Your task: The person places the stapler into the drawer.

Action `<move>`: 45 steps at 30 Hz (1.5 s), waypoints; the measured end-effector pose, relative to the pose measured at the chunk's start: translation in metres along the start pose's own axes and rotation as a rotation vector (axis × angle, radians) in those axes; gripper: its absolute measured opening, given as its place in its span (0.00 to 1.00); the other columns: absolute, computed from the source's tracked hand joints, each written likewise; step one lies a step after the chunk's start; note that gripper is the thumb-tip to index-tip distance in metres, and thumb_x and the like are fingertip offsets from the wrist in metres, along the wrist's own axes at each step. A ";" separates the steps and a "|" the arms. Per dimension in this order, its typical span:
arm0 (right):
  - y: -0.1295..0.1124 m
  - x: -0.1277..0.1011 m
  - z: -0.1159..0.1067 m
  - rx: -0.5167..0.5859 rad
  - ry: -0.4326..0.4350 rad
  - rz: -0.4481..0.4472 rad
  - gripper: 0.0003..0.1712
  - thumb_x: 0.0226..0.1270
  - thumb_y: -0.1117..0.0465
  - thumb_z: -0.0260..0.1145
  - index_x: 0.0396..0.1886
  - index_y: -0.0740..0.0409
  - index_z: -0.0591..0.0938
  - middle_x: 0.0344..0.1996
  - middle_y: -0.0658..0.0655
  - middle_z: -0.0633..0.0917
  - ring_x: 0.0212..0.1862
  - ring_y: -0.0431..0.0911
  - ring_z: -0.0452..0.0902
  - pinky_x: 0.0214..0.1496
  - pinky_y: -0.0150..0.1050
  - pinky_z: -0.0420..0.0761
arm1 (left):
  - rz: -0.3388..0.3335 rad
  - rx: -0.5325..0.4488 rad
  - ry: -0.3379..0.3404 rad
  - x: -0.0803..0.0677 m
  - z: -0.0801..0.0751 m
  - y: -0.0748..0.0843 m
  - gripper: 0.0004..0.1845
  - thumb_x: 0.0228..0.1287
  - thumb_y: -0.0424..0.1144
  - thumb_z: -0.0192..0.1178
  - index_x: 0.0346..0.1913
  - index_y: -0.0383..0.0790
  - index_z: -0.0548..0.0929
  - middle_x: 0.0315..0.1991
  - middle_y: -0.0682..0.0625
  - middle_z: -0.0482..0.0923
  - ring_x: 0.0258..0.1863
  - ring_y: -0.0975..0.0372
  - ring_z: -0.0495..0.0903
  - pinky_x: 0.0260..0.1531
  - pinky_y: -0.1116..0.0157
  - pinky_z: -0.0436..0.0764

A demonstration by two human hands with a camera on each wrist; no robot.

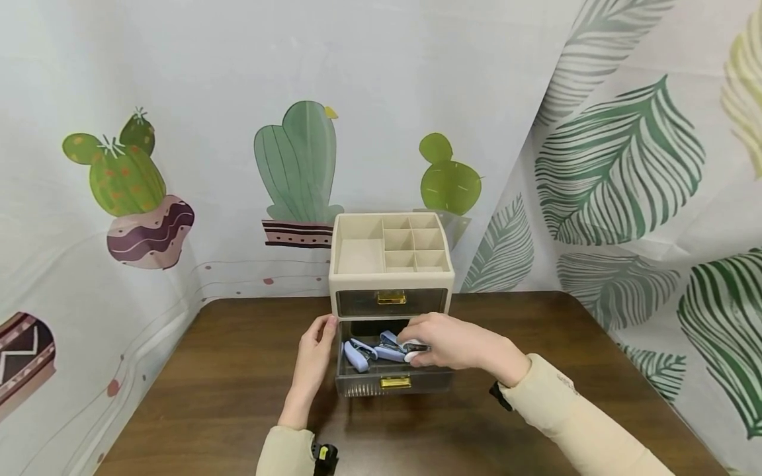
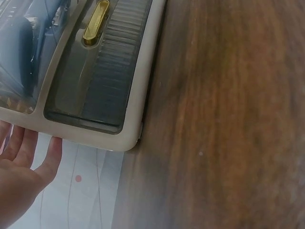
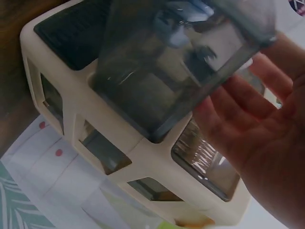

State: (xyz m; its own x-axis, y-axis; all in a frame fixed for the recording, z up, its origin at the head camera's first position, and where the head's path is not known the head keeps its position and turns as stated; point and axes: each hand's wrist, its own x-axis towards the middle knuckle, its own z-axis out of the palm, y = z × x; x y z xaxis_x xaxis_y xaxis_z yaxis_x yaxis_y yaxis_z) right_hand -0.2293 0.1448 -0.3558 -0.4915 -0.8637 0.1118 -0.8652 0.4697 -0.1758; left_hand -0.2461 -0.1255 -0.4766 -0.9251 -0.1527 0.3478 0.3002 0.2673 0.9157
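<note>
My left hand lies flat, steadying the organizer, while my right hand pinches a stapler, best lowered gently into the open drawer.

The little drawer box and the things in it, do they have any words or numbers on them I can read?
None can be read. The drawer box, its gold handles and the blue staplers in the open drawer show no readable words or numbers. The item in the right hand is too small to tell.
</note>
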 end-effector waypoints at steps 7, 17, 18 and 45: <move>0.006 0.010 0.009 -0.028 -0.150 -0.021 0.12 0.59 0.63 0.73 0.43 0.55 0.85 0.37 0.45 0.83 0.42 0.38 0.78 0.47 0.35 0.77 | -0.006 -0.010 -0.009 -0.001 0.000 0.001 0.20 0.74 0.51 0.52 0.53 0.38 0.82 0.49 0.46 0.82 0.50 0.57 0.76 0.53 0.54 0.72; 0.008 0.018 0.017 -0.043 -0.215 0.017 0.09 0.60 0.64 0.72 0.40 0.53 0.86 0.37 0.45 0.84 0.42 0.38 0.79 0.46 0.32 0.77 | 0.001 -0.006 -0.006 0.000 -0.001 0.000 0.20 0.75 0.51 0.52 0.53 0.37 0.81 0.50 0.45 0.81 0.50 0.58 0.76 0.53 0.56 0.72; 0.008 0.019 0.018 -0.047 -0.214 0.022 0.09 0.60 0.64 0.73 0.40 0.53 0.85 0.38 0.45 0.84 0.43 0.39 0.79 0.46 0.33 0.76 | -0.001 -0.006 -0.007 0.000 -0.001 0.000 0.21 0.75 0.51 0.52 0.54 0.37 0.81 0.50 0.45 0.81 0.50 0.58 0.76 0.53 0.56 0.72; 0.002 0.017 -0.001 0.062 -0.140 0.150 0.25 0.68 0.47 0.66 0.58 0.57 0.80 0.52 0.54 0.81 0.54 0.46 0.77 0.56 0.42 0.75 | -0.009 -0.008 -0.011 0.001 -0.001 -0.002 0.22 0.74 0.52 0.52 0.54 0.37 0.81 0.50 0.45 0.81 0.51 0.58 0.76 0.54 0.55 0.71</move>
State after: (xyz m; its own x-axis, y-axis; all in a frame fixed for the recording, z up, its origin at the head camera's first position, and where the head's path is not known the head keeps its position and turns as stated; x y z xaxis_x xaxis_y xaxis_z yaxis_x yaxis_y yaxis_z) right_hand -0.2396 0.1313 -0.3532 -0.5919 -0.8041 -0.0559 -0.7737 0.5862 -0.2404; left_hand -0.2474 -0.1273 -0.4781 -0.9301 -0.1445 0.3377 0.2939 0.2587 0.9202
